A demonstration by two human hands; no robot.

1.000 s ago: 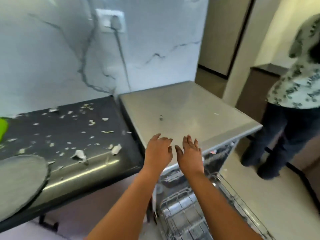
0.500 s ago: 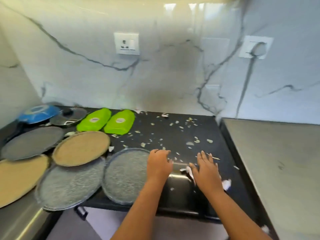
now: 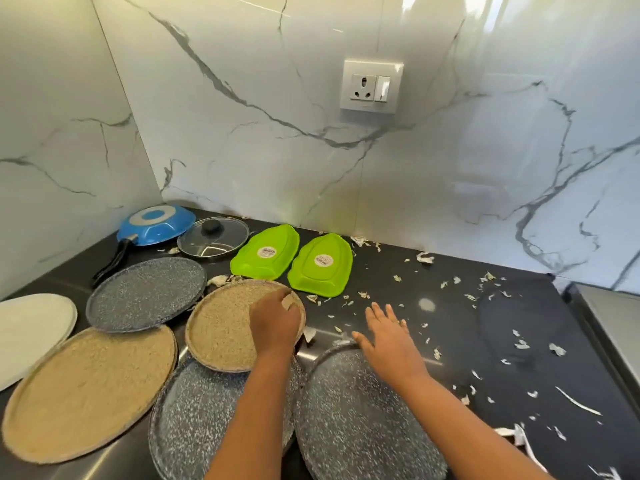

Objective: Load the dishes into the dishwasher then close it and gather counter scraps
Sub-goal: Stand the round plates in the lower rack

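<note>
Several round plates lie on the black counter [image 3: 450, 341]. My left hand [image 3: 275, 322] lies on a small tan plate [image 3: 218, 330], its fingers curled over that plate's far right rim. My right hand [image 3: 389, 336] hovers with fingers spread just past the far rim of a grey speckled plate [image 3: 363, 417], the thumb near that rim. Pale scraps [image 3: 485, 282] are strewn over the counter's right half. A second grey speckled plate [image 3: 194, 420] lies partly under the tan one.
A large tan plate [image 3: 86, 393], another grey plate [image 3: 145, 294] and a white plate [image 3: 31, 330] lie at left. A blue pan [image 3: 156, 225], a glass lid [image 3: 213, 237] and two green trays [image 3: 265, 252] sit by the marble wall. The dishwasher top [image 3: 616, 327] borders the right.
The view swung left from the dishwasher to the counter. My left hand moved from the counter's front onto the small tan plate; my right hand shifted left to the grey plate's rim.
</note>
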